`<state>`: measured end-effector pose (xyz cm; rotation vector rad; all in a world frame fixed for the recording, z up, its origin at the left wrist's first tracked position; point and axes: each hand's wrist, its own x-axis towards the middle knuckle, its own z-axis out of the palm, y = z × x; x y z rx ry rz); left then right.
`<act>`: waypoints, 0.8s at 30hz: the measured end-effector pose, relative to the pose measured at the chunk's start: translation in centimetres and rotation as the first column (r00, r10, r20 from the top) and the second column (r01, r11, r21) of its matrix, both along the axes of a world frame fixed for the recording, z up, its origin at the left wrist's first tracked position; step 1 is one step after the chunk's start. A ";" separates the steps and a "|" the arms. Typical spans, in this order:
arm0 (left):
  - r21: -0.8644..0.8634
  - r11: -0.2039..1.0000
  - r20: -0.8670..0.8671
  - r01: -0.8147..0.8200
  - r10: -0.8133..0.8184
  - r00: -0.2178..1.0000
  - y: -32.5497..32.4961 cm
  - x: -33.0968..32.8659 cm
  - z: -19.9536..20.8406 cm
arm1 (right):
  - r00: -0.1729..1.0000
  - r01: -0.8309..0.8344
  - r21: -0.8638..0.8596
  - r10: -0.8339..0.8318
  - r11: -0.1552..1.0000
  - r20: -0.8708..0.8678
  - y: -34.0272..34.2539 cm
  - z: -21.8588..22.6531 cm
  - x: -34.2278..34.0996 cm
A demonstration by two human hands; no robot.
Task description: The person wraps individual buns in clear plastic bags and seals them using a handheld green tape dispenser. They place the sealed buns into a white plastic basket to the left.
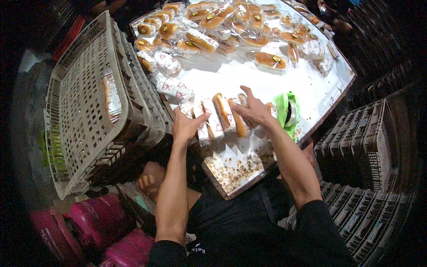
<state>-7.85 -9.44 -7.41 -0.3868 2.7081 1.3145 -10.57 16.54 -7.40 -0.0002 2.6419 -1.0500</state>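
Observation:
A short row of bread buns in clear and printed wrappers [221,111] stands on edge at the near side of the white table. My left hand [186,123] grips the row's left end, thumb stretched over the top. From the other end my right hand [254,109] clasps the row, its fingers spread over the buns; some fingertips are hidden. Just right of that hand sits a green tape dispenser [288,113]. A wrapped bun [169,86] lies beyond my left hand, and a single one [270,61] rests farther back.
Many wrapped buns [213,20] are heaped across the table's far side. Stacked grey plastic crates [84,89] stand close on the left, with one bun in the top one. Brown crumbs cover the table's near corner [233,167]. More crates [356,138] are at right, pink gas cylinders [100,218] lower left.

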 end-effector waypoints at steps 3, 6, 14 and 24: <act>0.212 0.977 -0.169 0.033 0.003 0.986 0.6 1.6 3.8 | 0.972 0.037 -0.194 -0.081 0.980 -0.223 2.9 4.5 3.2; -0.084 0.996 -0.503 0.042 -0.079 0.861 1.9 4.0 17.7 | 0.883 -0.074 -0.460 -0.157 0.885 -0.443 1.6 15.9 5.2; -0.247 0.960 -0.487 -0.134 -0.003 0.873 -27.9 5.0 33.5 | 0.408 -0.554 -0.011 0.259 0.833 -0.876 -26.8 29.5 -5.6; -0.803 0.595 0.063 0.016 0.059 0.996 -31.4 3.3 29.6 | 0.444 -0.204 0.338 0.395 0.919 -0.804 -29.1 26.1 -8.1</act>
